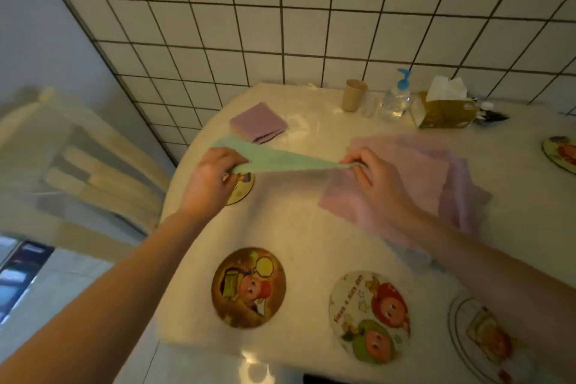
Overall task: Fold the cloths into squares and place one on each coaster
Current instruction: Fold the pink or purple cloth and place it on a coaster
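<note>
Off to the left a pale wooden chair (78, 165) stands blurred beside the surface (299, 227). Over the surface's left part, the left hand (212, 178) pinches one end of a green cloth (280, 159), fingers curled round it, partly covering a round coaster (243, 190) beneath. Behind that hand lies a purple cloth folded into a square (258, 123); what it lies on cannot be made out. The green cloth stretches taut in the air between the two hands, above the surface. Nearer the front edge sit a brown cartoon coaster (248, 287) and, to its right, a white cartoon coaster (369, 316). Along the tiled wall stand a beige cup (354, 95), a pump bottle with a blue top (396, 100) and a tissue box (442, 109). The right hand (367, 174) pinches the green cloth's other end between thumb and fingertips, hovering above a stack of unfolded pink cloths (405, 178). Two more coasters lie at the right: one at the near corner (486, 337), one at the far edge (561, 154).
</note>
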### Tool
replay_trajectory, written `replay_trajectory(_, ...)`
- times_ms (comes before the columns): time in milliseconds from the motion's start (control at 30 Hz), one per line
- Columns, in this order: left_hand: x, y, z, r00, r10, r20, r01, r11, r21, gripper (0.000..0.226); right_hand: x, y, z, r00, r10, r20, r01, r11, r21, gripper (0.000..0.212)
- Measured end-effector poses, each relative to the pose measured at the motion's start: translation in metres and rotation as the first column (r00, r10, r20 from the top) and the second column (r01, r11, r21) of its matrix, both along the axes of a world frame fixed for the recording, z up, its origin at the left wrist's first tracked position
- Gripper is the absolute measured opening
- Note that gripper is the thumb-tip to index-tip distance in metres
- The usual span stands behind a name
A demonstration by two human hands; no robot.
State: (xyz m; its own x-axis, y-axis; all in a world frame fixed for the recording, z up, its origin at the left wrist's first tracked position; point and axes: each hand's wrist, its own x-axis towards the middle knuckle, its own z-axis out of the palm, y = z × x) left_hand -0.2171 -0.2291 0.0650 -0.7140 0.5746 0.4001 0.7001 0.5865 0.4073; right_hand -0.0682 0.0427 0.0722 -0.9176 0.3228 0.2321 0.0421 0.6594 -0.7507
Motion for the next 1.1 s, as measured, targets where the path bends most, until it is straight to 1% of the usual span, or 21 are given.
replay_trajectory(67, 0.034, -0.049, -0.033, 0.998, -0.033, 0.051, 0.036, 0.997, -0.061, 0.032, 0.030, -0.036, -0.025, 0.995, 0.045, 0.090, -0.047, 0.999, 0.017, 0.018)
replay_trajectory(167, 0.079, -0.093, -0.082, 0.982, -0.049, 0.185, 0.075, 0.988, -0.138, 0.036, 0.069, -0.070, -0.066, 0.969, 0.056, 0.241, -0.065, 0.997, 0.030, 0.019)
replay_trajectory(233, 0.107, -0.119, -0.106, 0.966, -0.049, 0.252, 0.094, 0.981, -0.172, 0.035, 0.098, -0.092, -0.091, 0.929, 0.066, 0.365, -0.081, 0.996, 0.027, 0.020)
replay_trajectory(267, 0.121, -0.129, -0.115, 0.962, -0.053, 0.268, 0.104, 0.978, -0.179, 0.030, 0.111, -0.101, -0.101, 0.895, 0.076, 0.439, -0.099, 0.995, 0.031, 0.021)
replay_trajectory(333, 0.147, -0.148, -0.130, 0.954, -0.081, 0.288, 0.143, 0.970, -0.199, 0.022, 0.137, -0.118, -0.119, 0.845, 0.078, 0.529, -0.129, 0.990, 0.060, 0.022)
replay_trajectory(400, 0.166, -0.160, -0.142, 0.947, -0.117, 0.300, 0.192, 0.953, -0.233, 0.031, 0.158, -0.129, -0.130, 0.814, 0.061, 0.578, -0.123, 0.990, 0.069, 0.023)
replay_trajectory(433, 0.173, -0.165, -0.144, 0.949, -0.121, 0.292, 0.198, 0.948, -0.251, 0.031, 0.166, -0.133, -0.132, 0.797, 0.059, 0.601, -0.130, 0.989, 0.075, 0.024)
replay_trajectory(500, 0.182, -0.171, -0.142, 0.949, -0.134, 0.285, 0.211, 0.942, -0.261, 0.023, 0.177, -0.137, -0.136, 0.777, 0.065, 0.626, -0.144, 0.987, 0.077, 0.024)
replay_trajectory(600, 0.179, -0.180, -0.143, 0.935, -0.103, 0.339, 0.193, 0.950, -0.245, 0.026, 0.182, -0.136, -0.135, 0.787, 0.066, 0.614, -0.128, 0.990, 0.057, 0.021)
replay_trajectory(667, 0.172, -0.184, -0.140, 0.913, -0.030, 0.407, 0.134, 0.964, -0.230, 0.020, 0.177, -0.132, -0.133, 0.817, 0.065, 0.573, -0.113, 0.992, 0.049, 0.017)
replay_trajectory(733, 0.161, -0.184, -0.133, 0.836, 0.088, 0.541, 0.015, 0.983, -0.183, 0.014, 0.164, -0.126, -0.132, 0.858, 0.053, 0.510, -0.074, 0.997, 0.020, 0.013)
replay_trajectory(833, 0.135, -0.175, -0.122, 0.673, 0.217, 0.707, -0.212, 0.973, -0.097, 0.011, 0.139, -0.113, -0.126, 0.903, -0.026, 0.428, 0.043, 0.999, -0.030, 0.009)
replay_trajectory(900, 0.115, -0.165, -0.117, 0.572, 0.231, 0.787, -0.333, 0.942, -0.034, 0.011, 0.118, -0.106, -0.120, 0.917, -0.080, 0.390, 0.125, 0.988, -0.093, 0.008)
replay_trajectory(1000, 0.086, -0.147, -0.114, 0.381, 0.189, 0.905, -0.516, 0.856, 0.039, 0.011, 0.079, -0.093, -0.118, 0.918, -0.141, 0.370, 0.220, 0.959, -0.179, 0.008)
replay_trajectory(1067, 0.067, -0.136, -0.118, 0.312, 0.167, 0.935, -0.596, 0.801, 0.056, 0.010, 0.054, -0.083, -0.124, 0.903, -0.167, 0.395, 0.284, 0.923, -0.259, 0.010)
replay_trajectory(1100, 0.063, -0.133, -0.119, 0.293, 0.161, 0.942, -0.622, 0.781, 0.060, 0.009, 0.047, -0.081, -0.127, 0.897, -0.172, 0.408, 0.306, 0.906, -0.291, 0.011)
